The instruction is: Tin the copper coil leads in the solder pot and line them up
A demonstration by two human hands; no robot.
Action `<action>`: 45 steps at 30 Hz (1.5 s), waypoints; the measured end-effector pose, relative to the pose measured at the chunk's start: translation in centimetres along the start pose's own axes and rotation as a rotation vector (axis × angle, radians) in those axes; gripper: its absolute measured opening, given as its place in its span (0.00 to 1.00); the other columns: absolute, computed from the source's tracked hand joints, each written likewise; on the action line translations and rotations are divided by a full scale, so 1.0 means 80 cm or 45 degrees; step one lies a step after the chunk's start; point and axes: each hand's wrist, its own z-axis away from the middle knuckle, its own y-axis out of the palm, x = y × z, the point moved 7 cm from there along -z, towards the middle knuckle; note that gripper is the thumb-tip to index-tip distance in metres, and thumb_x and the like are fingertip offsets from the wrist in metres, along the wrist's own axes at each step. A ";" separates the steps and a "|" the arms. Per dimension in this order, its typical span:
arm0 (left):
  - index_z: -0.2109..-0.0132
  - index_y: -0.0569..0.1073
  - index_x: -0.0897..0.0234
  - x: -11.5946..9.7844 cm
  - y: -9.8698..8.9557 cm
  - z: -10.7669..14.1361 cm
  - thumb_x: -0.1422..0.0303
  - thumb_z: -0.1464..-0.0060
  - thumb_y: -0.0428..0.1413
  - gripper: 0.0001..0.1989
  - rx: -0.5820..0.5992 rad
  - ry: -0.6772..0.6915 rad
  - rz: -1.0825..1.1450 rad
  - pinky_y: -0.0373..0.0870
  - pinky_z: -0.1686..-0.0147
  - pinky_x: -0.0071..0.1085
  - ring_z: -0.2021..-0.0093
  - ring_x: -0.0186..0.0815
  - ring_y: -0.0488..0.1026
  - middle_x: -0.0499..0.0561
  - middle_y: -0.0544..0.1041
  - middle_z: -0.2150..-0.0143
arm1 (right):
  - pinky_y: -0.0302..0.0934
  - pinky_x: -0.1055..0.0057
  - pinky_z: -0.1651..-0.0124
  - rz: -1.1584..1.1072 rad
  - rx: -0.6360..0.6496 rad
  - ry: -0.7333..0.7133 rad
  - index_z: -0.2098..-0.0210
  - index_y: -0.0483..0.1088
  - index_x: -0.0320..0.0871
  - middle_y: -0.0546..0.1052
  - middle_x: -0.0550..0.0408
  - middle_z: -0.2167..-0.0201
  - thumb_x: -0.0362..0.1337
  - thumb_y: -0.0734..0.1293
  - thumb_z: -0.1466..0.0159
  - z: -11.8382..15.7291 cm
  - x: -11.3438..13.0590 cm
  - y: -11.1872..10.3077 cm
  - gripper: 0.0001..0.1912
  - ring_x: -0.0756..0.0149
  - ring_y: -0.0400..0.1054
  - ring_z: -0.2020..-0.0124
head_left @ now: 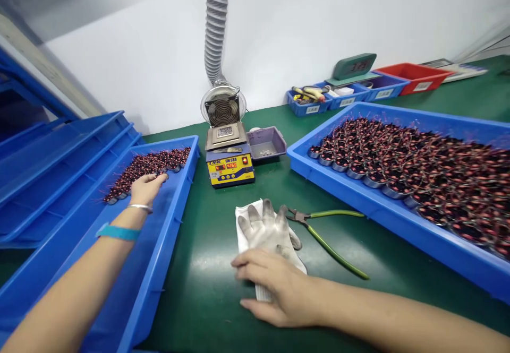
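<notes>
My left hand (pixel 146 188) reaches into the left blue tray (pixel 181 204), its fingers closed at the front edge of a group of small dark round parts with reddish wires (pixel 139 170). Whatever its fingertips pinch is too small to name. My right hand (pixel 274 286) has its fingers apart, over the cuff end of grey-stained white gloves (pixel 265 228) on the green table (pixel 203 273). Pliers with green handles (pixel 334 252) lie to the right of the gloves, jaws toward them.
A yellow and blue soldering station (pixel 230 170) stands behind the gloves, beside a purple bin (pixel 266 145). At the right, a large blue tray (pixel 338 180) holds several more wired parts. Small blue bins (pixel 313 110) and a red bin (pixel 422 77) line the back.
</notes>
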 end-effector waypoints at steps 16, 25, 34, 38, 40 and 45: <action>0.60 0.69 0.73 -0.079 0.077 0.217 0.60 0.61 0.64 0.25 0.839 0.200 0.646 0.63 0.74 0.20 0.76 0.23 0.63 0.47 0.69 0.73 | 0.66 0.77 0.61 -0.643 -0.551 0.439 0.57 0.64 0.34 0.74 0.51 0.64 0.29 0.71 0.51 -0.060 -0.052 -0.036 0.21 0.73 0.71 0.66; 0.74 0.67 0.72 -0.065 0.086 0.207 0.57 0.59 0.63 0.21 0.907 0.048 0.741 0.56 0.80 0.20 0.80 0.22 0.58 0.46 0.63 0.81 | 0.65 0.70 0.57 -0.443 -0.375 0.385 0.55 0.64 0.36 0.73 0.50 0.63 0.34 0.70 0.45 -0.062 -0.048 -0.028 0.20 0.69 0.69 0.62; 0.47 0.63 0.72 -0.066 0.090 0.199 0.53 0.57 0.61 0.35 0.910 0.052 0.916 0.59 0.77 0.22 0.74 0.26 0.63 0.50 0.70 0.69 | 0.63 0.73 0.61 -0.431 -0.460 0.453 0.54 0.63 0.33 0.73 0.47 0.61 0.35 0.70 0.47 -0.091 -0.070 -0.081 0.23 0.71 0.68 0.65; 0.47 0.62 0.72 -0.067 0.101 0.202 0.54 0.54 0.58 0.33 0.916 0.260 0.605 0.61 0.75 0.23 0.74 0.26 0.64 0.48 0.68 0.70 | 0.60 0.77 0.67 -0.283 -0.519 0.430 0.58 0.65 0.31 0.71 0.51 0.66 0.35 0.71 0.51 -0.162 -0.100 -0.144 0.23 0.76 0.63 0.71; 0.47 0.61 0.70 -0.065 0.108 0.207 0.55 0.53 0.58 0.31 0.970 0.367 0.407 0.62 0.74 0.25 0.74 0.26 0.64 0.47 0.68 0.68 | 0.59 0.77 0.65 -0.052 -0.514 0.496 0.63 0.67 0.31 0.71 0.51 0.67 0.35 0.68 0.49 -0.204 -0.119 -0.173 0.16 0.75 0.62 0.70; 0.44 0.59 0.67 -0.057 0.117 0.216 0.56 0.54 0.57 0.33 1.067 0.474 0.150 0.65 0.73 0.28 0.74 0.28 0.65 0.48 0.69 0.64 | 0.60 0.68 0.56 0.661 -0.451 0.714 0.73 0.65 0.31 0.66 0.50 0.73 0.43 0.58 0.40 -0.289 -0.166 -0.213 0.18 0.67 0.64 0.65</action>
